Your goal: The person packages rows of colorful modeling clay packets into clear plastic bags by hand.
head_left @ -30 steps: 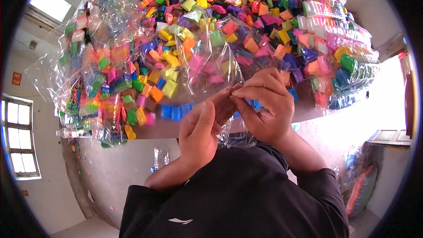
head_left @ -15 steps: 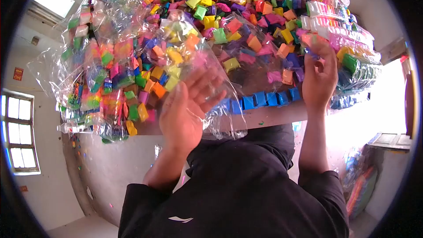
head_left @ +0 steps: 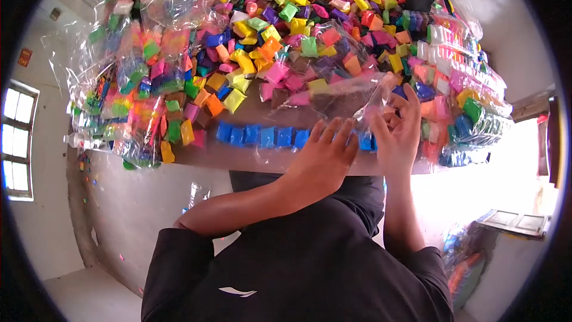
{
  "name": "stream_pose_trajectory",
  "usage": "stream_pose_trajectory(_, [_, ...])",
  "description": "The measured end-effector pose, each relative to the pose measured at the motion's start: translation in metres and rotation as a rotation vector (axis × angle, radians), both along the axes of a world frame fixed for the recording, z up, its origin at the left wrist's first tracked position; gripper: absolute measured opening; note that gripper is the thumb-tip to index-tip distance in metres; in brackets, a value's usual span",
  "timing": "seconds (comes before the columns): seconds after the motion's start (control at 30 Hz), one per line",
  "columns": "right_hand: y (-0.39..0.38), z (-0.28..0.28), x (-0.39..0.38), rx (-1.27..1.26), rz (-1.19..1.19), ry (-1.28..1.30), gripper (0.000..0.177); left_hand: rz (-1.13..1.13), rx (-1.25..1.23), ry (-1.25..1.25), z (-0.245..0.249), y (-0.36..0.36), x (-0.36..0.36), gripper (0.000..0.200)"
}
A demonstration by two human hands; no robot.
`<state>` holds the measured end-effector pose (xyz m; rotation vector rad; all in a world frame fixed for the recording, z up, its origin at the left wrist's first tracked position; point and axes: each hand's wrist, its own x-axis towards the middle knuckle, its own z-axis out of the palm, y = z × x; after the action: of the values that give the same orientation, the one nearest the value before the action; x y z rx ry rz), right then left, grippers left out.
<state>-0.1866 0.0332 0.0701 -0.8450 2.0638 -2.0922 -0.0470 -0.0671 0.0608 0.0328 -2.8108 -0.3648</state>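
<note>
Left hand (head_left: 325, 158) partly hides blue packets (head_left: 267, 137) near clear bag (head_left: 370, 96)

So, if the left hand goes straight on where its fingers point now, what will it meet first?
Probably the clear plastic film, just ahead of the left hand. Depth is unclear here, so it may already touch the film or pass above it.

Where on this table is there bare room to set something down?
Two narrow patches of the table look usable: between the row of blue packets and the near edge, and behind the row's left half, before the colored heap. It's crowded at the heap, the left bags, and around both hands.
</note>
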Motion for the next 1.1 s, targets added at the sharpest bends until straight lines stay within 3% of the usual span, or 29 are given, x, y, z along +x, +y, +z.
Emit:
stream_pose_trajectory(0.07, [0.008, -0.025, -0.024, 0.07, 0.009, -0.058, 0.063, 0.021, -0.118, 0.006, -0.008, 0.002, -0.002, 0.049])
stream_pose_trajectory(0.13, [0.014, -0.037, -0.03, 0.143, 0.007, -0.116, 0.06, 0.038, -0.002, -0.133, -0.018, 0.005, 0.001, 0.048])
stream_pose_trajectory(0.2, [0.02, -0.046, -0.031, 0.083, -0.038, -0.365, 0.041, 0.051, 0.115, -0.275, -0.036, 0.007, 0.009, 0.048])
stream_pose_trajectory(0.23, [0.021, -0.055, -0.035, 0.095, -0.06, -0.268, 0.034, 0.107, 0.055, -0.186, -0.048, 0.008, 0.015, 0.044])
stream_pose_trajectory(0.3, [0.029, -0.05, -0.036, 0.03, -0.038, -0.404, 0.034, 0.161, 0.002, -0.1, -0.062, 0.004, 0.025, 0.041])
stream_pose_trajectory(0.37, [0.03, -0.041, -0.032, -0.043, -0.013, -0.536, 0.034, 0.198, 0.016, -0.238, -0.064, -0.01, 0.03, 0.036])
stream_pose_trajectory(0.47, [0.037, -0.04, -0.027, 0.006, -0.172, -0.366, 0.028, 0.234, -0.183, -0.008, -0.057, -0.033, 0.029, 0.022])
stream_pose_trajectory(0.53, [0.053, -0.047, -0.03, 0.404, -0.251, 0.259, 0.016, 0.204, -0.205, 0.137, -0.048, -0.053, 0.026, 0.023])
stream_pose_trajectory(0.6, [0.059, -0.044, -0.001, 0.334, -0.169, 0.363, 0.012, 0.156, -0.316, 0.175, -0.024, -0.065, 0.027, 0.024])
stream_pose_trajectory(0.63, [0.058, -0.035, 0.013, 0.27, -0.097, 0.458, 0.01, 0.195, -0.42, 0.004, -0.023, -0.07, 0.023, 0.027])
stream_pose_trajectory(0.67, [0.052, -0.018, 0.012, 0.133, -0.004, 0.653, 0.011, 0.186, -0.424, 0.007, -0.02, -0.073, 0.022, 0.027])
stream_pose_trajectory(0.73, [0.049, -0.004, 0.026, 0.136, 0.058, 0.45, 0.012, 0.175, -0.458, 0.051, -0.005, -0.079, 0.022, 0.029])
stream_pose_trajectory(0.87, [0.045, -0.015, 0.027, 0.126, 0.139, 0.369, 0.015, 0.135, -0.47, 0.163, -0.005, -0.09, 0.027, 0.032])
stream_pose_trajectory(0.93, [0.036, -0.019, 0.035, 0.08, 0.118, 0.285, 0.05, 0.107, -0.5, 0.152, -0.009, -0.097, 0.029, 0.032])
stream_pose_trajectory(1.0, [0.03, -0.018, 0.036, -0.003, 0.09, 0.133, 0.051, 0.119, -0.515, 0.107, -0.01, -0.101, 0.029, 0.032])
stream_pose_trajectory(1.07, [0.03, -0.017, 0.033, -0.076, 0.064, -0.503, 0.051, 0.137, -0.535, 0.059, -0.016, -0.106, 0.028, 0.032])
stream_pose_trajectory(1.1, [0.032, -0.022, 0.032, -0.099, 0.12, -0.556, 0.045, 0.171, -0.552, 0.041, -0.02, -0.108, 0.027, 0.032])
